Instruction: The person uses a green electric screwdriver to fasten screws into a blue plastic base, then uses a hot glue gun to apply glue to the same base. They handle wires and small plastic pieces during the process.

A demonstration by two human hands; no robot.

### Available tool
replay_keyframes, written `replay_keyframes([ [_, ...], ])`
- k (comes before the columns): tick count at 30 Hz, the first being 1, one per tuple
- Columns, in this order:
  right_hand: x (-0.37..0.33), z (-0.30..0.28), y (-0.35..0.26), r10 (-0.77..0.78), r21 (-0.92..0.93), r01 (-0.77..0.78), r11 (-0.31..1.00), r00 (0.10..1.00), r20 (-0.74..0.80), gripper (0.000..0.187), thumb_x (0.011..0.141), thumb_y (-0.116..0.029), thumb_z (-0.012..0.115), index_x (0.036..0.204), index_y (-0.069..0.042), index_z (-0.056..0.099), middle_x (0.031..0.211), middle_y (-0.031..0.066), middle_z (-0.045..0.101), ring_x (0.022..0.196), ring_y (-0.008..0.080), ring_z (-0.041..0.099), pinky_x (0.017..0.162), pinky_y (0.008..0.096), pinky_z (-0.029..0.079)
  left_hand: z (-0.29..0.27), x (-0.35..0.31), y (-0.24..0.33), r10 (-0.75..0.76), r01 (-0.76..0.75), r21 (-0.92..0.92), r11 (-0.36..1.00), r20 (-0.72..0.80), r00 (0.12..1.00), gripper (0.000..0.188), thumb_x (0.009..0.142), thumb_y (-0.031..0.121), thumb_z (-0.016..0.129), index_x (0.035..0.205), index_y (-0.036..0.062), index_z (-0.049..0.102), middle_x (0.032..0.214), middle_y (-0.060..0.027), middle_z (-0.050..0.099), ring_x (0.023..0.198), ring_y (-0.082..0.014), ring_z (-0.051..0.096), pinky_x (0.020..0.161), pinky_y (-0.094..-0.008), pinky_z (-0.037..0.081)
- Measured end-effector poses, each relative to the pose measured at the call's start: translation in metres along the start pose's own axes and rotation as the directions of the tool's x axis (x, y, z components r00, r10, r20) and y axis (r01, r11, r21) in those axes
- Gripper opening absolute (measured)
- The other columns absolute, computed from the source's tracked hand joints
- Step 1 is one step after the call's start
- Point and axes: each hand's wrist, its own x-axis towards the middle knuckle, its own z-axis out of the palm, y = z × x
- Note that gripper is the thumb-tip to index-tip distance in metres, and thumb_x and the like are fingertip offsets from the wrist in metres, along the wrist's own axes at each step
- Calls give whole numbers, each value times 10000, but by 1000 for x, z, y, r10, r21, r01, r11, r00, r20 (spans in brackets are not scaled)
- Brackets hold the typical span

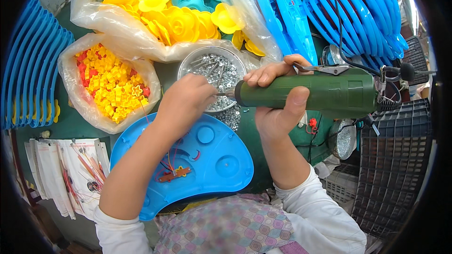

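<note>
My right hand (278, 99) is wrapped round a green electric screwdriver (310, 92) held level, its tip toward the left. At that tip my left hand (190, 94) is closed in a pinch; whatever sits between its fingers is hidden. Both are above a round metal bowl of screws (214, 68), with more loose screws beside its near rim. Beneath my left forearm lies a blue plastic shell (228, 146) with round recesses. A small brown circuit board (174, 174) with thin wires is in it.
Bags of yellow star pieces (115, 89) and yellow and teal flower pieces (181, 19) stand behind. Blue shells are stacked at left (35, 66) and far right (348, 14). Wired parts lie on white paper (70, 174). A black crate (395, 164) is at right. The screwdriver's cord (336, 14) hangs from above.
</note>
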Motion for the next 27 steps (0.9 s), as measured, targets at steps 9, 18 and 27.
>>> replay_keyframes([
  [9, 0, 9, -6, 22, 22, -22, 1000, 1000, -17, 666, 964, -644, 537, 1273, -64, 429, 823, 80, 581, 746, 210, 619, 779, 428, 545, -7, -19, 3, -70, 50, -127, 991, -158, 985, 219, 764, 63, 789, 953, 81, 682, 990, -58, 676, 962, -300, 614, 842, -402, 500],
  [18, -16, 32, -13, 234, 177, -238, 955, 971, 45, 656, 968, -663, 511, 1235, -66, 458, 818, 81, 585, 729, 206, 612, 731, 404, 538, -28, -69, 13, -84, 35, -280, 959, -167, 982, 204, 745, 14, 808, 803, 67, 619, 916, -53, 720, 939, -263, 666, 819, -385, 513],
  [27, -21, 44, -12, 198, 323, -229, 918, 972, 127, 622, 927, -471, 695, 1251, -14, 425, 846, 127, 621, 756, 235, 665, 762, 425, 591, -34, -88, 10, -128, 67, -284, 957, -203, 971, 224, 747, -7, 806, 809, 65, 603, 919, -59, 713, 915, -259, 662, 807, -383, 506],
])
